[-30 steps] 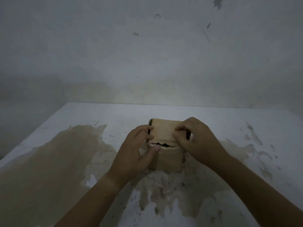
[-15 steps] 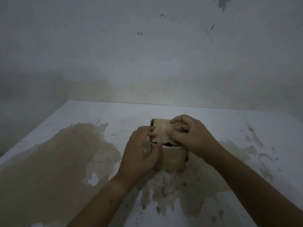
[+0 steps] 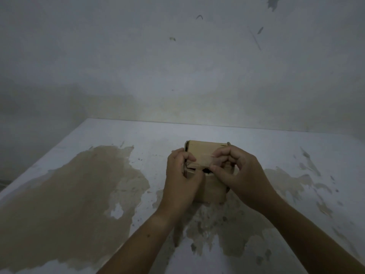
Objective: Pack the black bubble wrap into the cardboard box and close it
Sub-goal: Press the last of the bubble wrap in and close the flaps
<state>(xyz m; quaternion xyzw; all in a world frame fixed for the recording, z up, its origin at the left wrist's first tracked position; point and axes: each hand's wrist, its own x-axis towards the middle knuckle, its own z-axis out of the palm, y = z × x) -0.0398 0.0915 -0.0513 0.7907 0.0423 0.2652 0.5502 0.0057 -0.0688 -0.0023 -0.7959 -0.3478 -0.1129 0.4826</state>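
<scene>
Closing stage here: the cardboard box (image 3: 214, 189) sits upright in the middle of the stained white surface (image 3: 150, 135). The black bubble wrap (image 3: 207, 171) is inside it, showing only as a dark sliver in the gap under the front edge of the lid flap (image 3: 205, 154). The left hand (image 3: 180, 176) is curled round the box's near-left corner, thumb across the front wall and fingers hooked at the top edge, bracing it. The right hand (image 3: 240, 175) pinches the flap's front lip between thumb and bent fingers, right above that gap. Packing looks done; what's left, I'd say, is tucking that lip down inside the front wall. To do it cleanly, the left hand should hold the box firm against the surface so it doesn't skid or tip back. Meanwhile the right hand bends the lip along its crease and steers it in at a shallow angle (pressing any bulging wrap down first, since a springy wad will pop the lid up). Better to work from one corner across than to shove straight down in the middle, or the thin card may buckle. Whether the flap has side tabs I can't tell; the hands hide both front corners.
</scene>
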